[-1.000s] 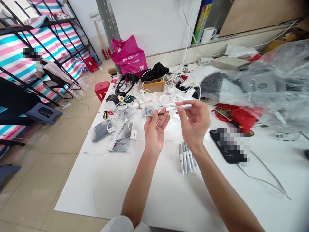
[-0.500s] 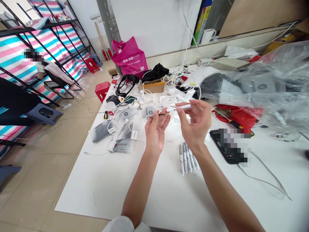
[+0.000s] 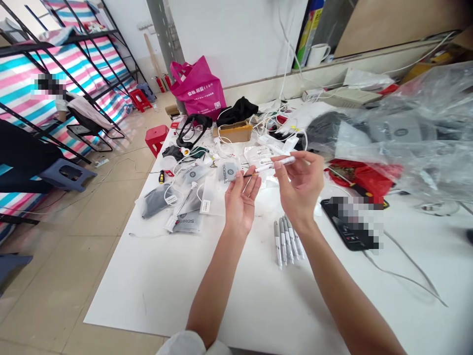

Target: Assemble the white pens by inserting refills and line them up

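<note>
Above the table, a slim white pen (image 3: 264, 168) with a thin dark end spans the gap between my two hands. My left hand (image 3: 238, 204) pinches the dark end between thumb and fingers, palm turned up. At the other end, my right hand (image 3: 302, 190) grips the white barrel with thumb and fingertips. Whether the pen is one piece or in separate parts, I cannot tell. Several silver-white pens (image 3: 284, 241) lie side by side on the white table (image 3: 177, 286), below and between my forearms.
Grey pouches in plastic (image 3: 158, 199) lie left of my hands. Behind are tangled white cables (image 3: 271, 118), a cardboard box (image 3: 234, 133) and a pink bag (image 3: 203, 91). A black phone (image 3: 342, 224), a red bag (image 3: 384, 177) and clear plastic wrap (image 3: 424, 128) occupy the right. Someone sits far left.
Both hands have shifted slightly to the right together with the pen. My right fingers sit a little differently on the barrel. The pens on the table have not moved.
</note>
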The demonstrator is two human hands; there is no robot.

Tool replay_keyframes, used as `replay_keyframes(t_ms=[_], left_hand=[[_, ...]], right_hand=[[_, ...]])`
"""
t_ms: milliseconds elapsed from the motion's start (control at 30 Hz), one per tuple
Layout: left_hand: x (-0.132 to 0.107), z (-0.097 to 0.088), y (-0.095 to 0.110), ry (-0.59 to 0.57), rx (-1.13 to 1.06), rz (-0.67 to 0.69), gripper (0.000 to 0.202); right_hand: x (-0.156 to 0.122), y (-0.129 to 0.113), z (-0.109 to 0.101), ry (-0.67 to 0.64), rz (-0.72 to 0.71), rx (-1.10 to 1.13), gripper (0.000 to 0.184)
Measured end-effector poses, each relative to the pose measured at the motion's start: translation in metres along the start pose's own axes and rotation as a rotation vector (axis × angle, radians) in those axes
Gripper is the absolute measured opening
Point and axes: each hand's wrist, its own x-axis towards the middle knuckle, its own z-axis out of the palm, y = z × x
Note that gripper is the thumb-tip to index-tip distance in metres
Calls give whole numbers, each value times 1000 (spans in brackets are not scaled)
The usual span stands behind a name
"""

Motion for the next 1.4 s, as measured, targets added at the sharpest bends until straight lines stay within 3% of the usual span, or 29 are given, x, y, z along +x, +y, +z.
replay_keyframes(t_ms=[367, 567, 733, 833, 933, 1133, 1400], left_hand=[[6, -5, -5, 13, 25, 45, 11], [10, -7, -3, -25, -15, 78, 12], [7, -6, -2, -115, 192, 189, 18], [6, -7, -3, -128, 383, 283, 32], [7, -9, -3, -80, 435, 340, 36], [10, -7, 1, -57, 186, 259, 27], [9, -6, 2, -78, 3, 94, 13]], right_hand=[[0, 11, 3, -4, 525, 405, 49], [0, 9, 5, 8, 750, 574, 45], [-3, 4, 10, 17, 877, 641, 40], [-5, -1, 12, -4, 864, 636, 39], [-7, -5, 13, -29, 779, 600, 43], [-6, -10, 12, 31, 542, 454, 47], [-5, -14, 12, 74, 507, 436, 44]])
